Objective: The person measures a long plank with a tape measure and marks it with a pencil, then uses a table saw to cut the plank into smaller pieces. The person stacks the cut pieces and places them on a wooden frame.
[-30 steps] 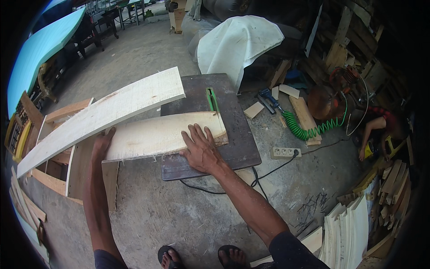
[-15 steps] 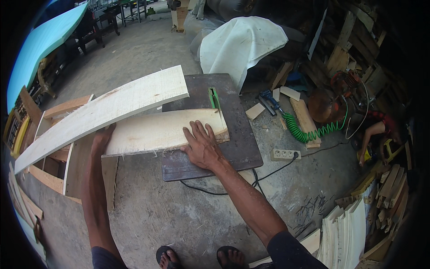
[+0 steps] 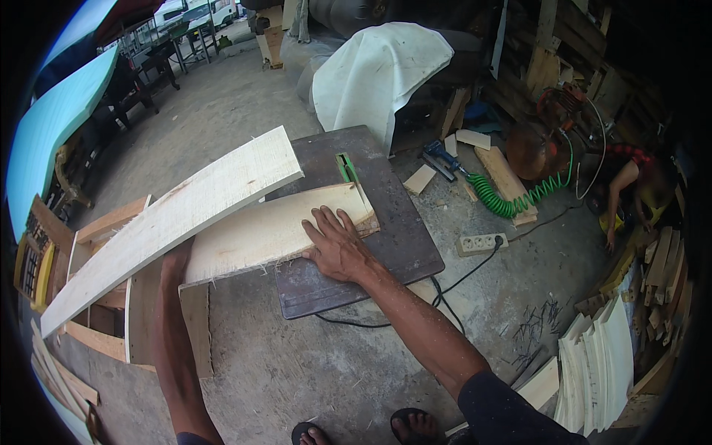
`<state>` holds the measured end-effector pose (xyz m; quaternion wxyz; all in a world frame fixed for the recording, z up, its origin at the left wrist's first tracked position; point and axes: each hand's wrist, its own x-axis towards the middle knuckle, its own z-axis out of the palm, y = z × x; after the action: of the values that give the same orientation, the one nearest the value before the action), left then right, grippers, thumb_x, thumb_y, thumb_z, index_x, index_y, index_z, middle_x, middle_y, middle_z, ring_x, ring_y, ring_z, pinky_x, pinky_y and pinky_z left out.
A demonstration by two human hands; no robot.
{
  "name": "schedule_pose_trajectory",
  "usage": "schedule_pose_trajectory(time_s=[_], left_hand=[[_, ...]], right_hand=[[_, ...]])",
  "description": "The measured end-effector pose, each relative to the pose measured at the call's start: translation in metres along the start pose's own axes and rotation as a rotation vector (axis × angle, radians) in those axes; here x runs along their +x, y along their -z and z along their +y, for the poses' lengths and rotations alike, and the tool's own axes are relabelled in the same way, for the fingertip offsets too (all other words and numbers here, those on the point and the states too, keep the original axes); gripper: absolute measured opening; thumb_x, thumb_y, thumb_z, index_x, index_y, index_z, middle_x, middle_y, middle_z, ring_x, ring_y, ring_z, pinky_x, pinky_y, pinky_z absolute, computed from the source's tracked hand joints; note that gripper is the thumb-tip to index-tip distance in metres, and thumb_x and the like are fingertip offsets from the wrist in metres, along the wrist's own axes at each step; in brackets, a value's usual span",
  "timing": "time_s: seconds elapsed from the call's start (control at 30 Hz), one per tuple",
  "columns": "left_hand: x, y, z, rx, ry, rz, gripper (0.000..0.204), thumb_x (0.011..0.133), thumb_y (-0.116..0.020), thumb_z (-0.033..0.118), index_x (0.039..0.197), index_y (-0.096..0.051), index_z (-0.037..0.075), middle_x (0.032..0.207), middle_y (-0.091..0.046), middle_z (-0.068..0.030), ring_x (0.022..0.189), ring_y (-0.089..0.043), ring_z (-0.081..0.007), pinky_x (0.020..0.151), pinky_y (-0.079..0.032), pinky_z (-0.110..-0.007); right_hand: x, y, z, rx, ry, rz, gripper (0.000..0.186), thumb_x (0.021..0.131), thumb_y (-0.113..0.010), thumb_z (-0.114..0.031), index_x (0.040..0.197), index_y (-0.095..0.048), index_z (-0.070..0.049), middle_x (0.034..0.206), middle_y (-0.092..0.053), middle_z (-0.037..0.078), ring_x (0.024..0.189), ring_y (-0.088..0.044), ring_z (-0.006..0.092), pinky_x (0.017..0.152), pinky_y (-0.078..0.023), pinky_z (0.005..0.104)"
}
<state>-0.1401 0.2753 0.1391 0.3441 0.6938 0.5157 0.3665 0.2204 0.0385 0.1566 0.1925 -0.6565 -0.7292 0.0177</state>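
Note:
A pale wooden board [image 3: 252, 237] lies partly on a dark tabletop [image 3: 404, 245], its left part reaching past the table's edge. My right hand [image 3: 337, 245] rests on top of it near the right end, fingers spread, thumb by the near edge. My left hand [image 3: 176, 259] grips the board's left end; its fingers are mostly hidden beneath a second, longer plank [image 3: 178, 196]. That plank slants across above the first board and over a wooden frame [image 3: 141, 319] on the left. Beyond the board's right end, a narrow green-edged slot [image 3: 345, 167] opens in the tabletop.
A socket strip [image 3: 480, 245] with a black cord lies right of the table. Farther back are a blue air tool [image 3: 441, 157] and its green coiled hose [image 3: 512, 200]. Curved wooden pieces [image 3: 597, 363] stand stacked at lower right. Another person [image 3: 627, 178] crouches at far right.
The view has turned and shifted slightly. Both hands keep nearly the same places on the board, and the board stays about where it was on the table.

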Motion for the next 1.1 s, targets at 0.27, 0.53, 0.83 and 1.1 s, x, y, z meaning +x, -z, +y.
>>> schedule_pose_trajectory(time_s=[0.27, 0.53, 0.83, 1.1], left_hand=[[0.008, 0.006, -0.008, 0.071, -0.024, -0.004, 0.069, 0.102, -0.065, 0.034, 0.156, -0.039, 0.0, 0.157, -0.045, -0.0158, 0.141, -0.042, -0.0281, 0.118, -0.033, -0.038], [0.018, 0.005, -0.023, 0.061, -0.033, -0.027, 0.066, 0.103, -0.064, 0.033, 0.155, -0.04, -0.001, 0.155, -0.045, -0.0163, 0.138, -0.044, -0.0284, 0.117, -0.034, -0.038], [0.057, 0.034, -0.097, -0.104, -0.02, -0.019, 0.072, 0.1, -0.071, 0.029, 0.157, -0.036, 0.002, 0.156, -0.043, -0.014, 0.141, -0.041, -0.0258, 0.118, -0.034, -0.037], [0.068, 0.029, -0.12, 0.033, -0.166, -0.049, 0.067, 0.1, -0.067, 0.022, 0.157, -0.038, 0.002, 0.16, -0.04, -0.0154, 0.145, -0.038, -0.0282, 0.12, -0.031, -0.039]], right_hand=[[0.008, -0.003, 0.002, 0.003, 0.017, 0.023, 0.065, 0.101, -0.058, -0.036, 0.151, -0.042, 0.003, 0.157, -0.037, 0.028, 0.153, -0.026, 0.0396, 0.126, -0.017, 0.0552], [0.013, -0.003, 0.006, -0.03, -0.02, -0.016, 0.067, 0.102, -0.058, -0.037, 0.154, -0.039, 0.0, 0.16, -0.034, 0.026, 0.154, -0.024, 0.0374, 0.128, -0.015, 0.0518], [0.028, -0.012, 0.004, 0.009, 0.018, 0.031, 0.066, 0.101, -0.06, -0.036, 0.152, -0.041, 0.002, 0.158, -0.036, 0.027, 0.153, -0.026, 0.0384, 0.127, -0.016, 0.0525], [0.036, -0.012, 0.011, -0.015, 0.004, 0.025, 0.067, 0.1, -0.062, -0.035, 0.153, -0.041, -0.001, 0.158, -0.036, 0.025, 0.154, -0.025, 0.0367, 0.127, -0.016, 0.0518]])
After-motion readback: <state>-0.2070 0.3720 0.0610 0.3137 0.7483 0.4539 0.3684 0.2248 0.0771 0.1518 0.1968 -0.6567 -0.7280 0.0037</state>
